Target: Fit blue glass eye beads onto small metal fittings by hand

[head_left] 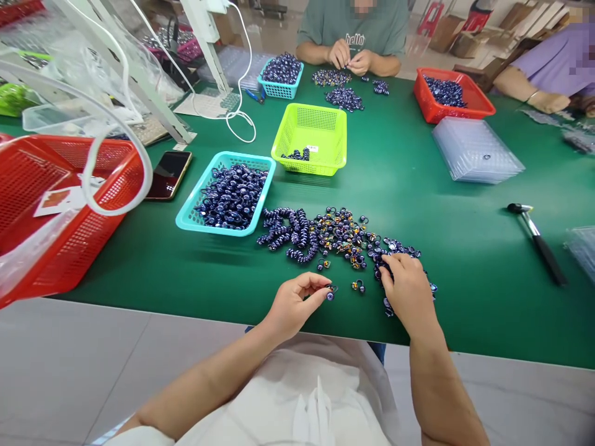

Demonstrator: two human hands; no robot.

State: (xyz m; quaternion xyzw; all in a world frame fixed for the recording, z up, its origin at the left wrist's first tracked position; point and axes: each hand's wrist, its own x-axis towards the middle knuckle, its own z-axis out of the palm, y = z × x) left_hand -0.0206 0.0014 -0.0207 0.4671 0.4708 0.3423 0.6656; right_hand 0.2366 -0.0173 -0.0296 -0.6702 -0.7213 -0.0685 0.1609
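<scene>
My left hand (297, 303) is closed, pinching a small dark ring (330, 294) with a shiny purple-blue bead between thumb and fingertips, just above the table's front. My right hand (409, 288) is over a pile of dark, shiny pieces (388, 303), fingertips down among them, with a gap between thumb and forefinger. A heap of rings with orange-yellow parts (341, 232) spreads between the hands and farther back. Left of it, dark rings lie stacked in curved rows (297, 232). A single ring piece (358, 285) rests between my hands.
A blue basket (186, 217) full of dark rings stands left, beside a lime basket (341, 142) with some pieces. A phone (170, 174) and red basket (111, 217) are farther left. A black-handled hammer (539, 244) lies right, near clear plastic trays (478, 148). Two people sit opposite.
</scene>
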